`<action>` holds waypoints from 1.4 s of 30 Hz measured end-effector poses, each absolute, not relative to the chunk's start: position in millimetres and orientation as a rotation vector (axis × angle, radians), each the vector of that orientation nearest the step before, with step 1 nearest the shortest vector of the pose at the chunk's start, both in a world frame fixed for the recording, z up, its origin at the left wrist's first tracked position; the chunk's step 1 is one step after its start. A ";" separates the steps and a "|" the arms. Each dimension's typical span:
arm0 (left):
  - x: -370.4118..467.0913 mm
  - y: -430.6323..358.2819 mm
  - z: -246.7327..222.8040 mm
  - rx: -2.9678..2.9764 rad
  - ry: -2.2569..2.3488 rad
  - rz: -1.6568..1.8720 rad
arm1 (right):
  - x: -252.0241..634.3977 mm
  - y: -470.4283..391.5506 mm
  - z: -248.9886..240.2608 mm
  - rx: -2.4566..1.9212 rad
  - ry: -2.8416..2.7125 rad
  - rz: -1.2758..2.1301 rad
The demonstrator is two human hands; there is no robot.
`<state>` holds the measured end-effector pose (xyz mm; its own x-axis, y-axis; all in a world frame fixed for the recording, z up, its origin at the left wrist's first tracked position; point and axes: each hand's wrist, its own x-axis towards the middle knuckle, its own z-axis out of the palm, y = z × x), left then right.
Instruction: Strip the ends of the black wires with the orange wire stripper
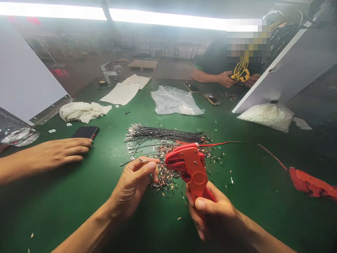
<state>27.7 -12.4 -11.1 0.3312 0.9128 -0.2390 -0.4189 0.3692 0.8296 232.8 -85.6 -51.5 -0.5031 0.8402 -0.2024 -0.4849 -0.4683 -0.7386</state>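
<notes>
Between thumb and fingers my left hand [135, 181] pinches a thin dark wire [161, 162] with a silvery terminal [143, 160] at its near end. The wire's other end meets the jaws of a red and orange wire stripper [195, 168]. My right hand [213, 207] is wrapped round the stripper's handles. Under and behind the tool lies a pile of short wire scraps [168, 175] with copper-coloured bits. A bundle of black wires [165, 133] with silvery ends lies just beyond the pile.
Another person's hand [63, 151] rests by a black phone [85, 132] at left. A second red tool [312, 182] lies right, near a red cord [252, 142]. Beyond are a plastic bag [175, 100], white cloth [84, 111], paper [122, 92] and a person's hands [226, 79] holding yellow cable.
</notes>
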 end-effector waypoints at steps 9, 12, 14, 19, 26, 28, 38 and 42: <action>24.3 -9.7 -9.1 0.845 0.859 0.999 | 229.6 -89.8 -50.6 -0.850 -0.723 1.993; 22.8 -9.1 -12.3 1.034 0.982 1.056 | 228.1 -88.3 -48.6 -0.851 -0.730 1.975; 21.4 -9.3 -15.2 1.322 1.101 1.247 | 227.4 -87.1 -47.0 -0.850 -0.722 1.957; 18.7 -11.3 -22.0 2.351 1.078 1.593 | 226.7 -86.9 -46.5 -0.813 -0.724 2.005; 18.4 -10.6 -28.4 2.687 0.946 1.542 | 226.3 -94.2 -55.0 -0.694 -0.642 2.143; 18.4 -10.7 -27.5 2.679 0.929 1.533 | 226.3 -95.6 -56.1 -0.558 -0.600 2.227; 21.3 -15.1 -21.1 2.476 1.033 1.639 | 225.6 -93.8 -52.5 -0.308 -0.507 2.264; 21.6 -15.0 -22.0 2.500 1.039 1.612 | 226.6 -92.9 -51.8 -0.317 -0.477 2.263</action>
